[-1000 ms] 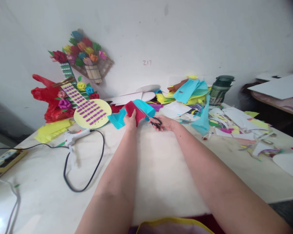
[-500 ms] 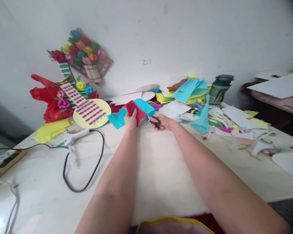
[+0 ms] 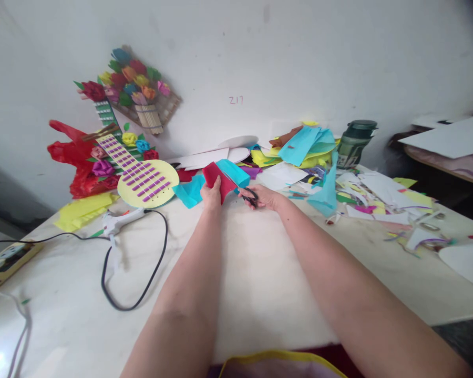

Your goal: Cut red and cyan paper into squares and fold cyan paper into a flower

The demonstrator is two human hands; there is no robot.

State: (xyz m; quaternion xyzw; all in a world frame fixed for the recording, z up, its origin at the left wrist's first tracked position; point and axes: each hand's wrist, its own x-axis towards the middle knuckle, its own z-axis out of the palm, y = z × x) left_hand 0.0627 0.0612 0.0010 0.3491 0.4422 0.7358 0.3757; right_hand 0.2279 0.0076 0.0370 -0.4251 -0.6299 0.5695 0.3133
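My left hand (image 3: 212, 193) is closed on a piece of red paper (image 3: 216, 177), thumb on top, holding it above the table. In my right hand (image 3: 261, 196) is a pair of black-handled scissors (image 3: 251, 197), its blades pointing up and left along the red paper's right edge. Whether the blades are parted is too small to tell. Behind the red paper lies a sheet of turquoise paper (image 3: 235, 173), and another turquoise piece (image 3: 189, 192) sticks out left of my left hand.
A white glue gun (image 3: 120, 222) with a looped black cord lies left, below a yellow guitar-shaped craft (image 3: 148, 181). Paper flowers (image 3: 136, 79) lean on the wall. A dark green bottle (image 3: 355, 144) stands at back right, near paper scraps (image 3: 378, 191). A power strip (image 3: 8, 260) is far left.
Almost nothing differs. The scissor handles in my right hand have shifted very slightly; the left hand and the red paper stay in place.
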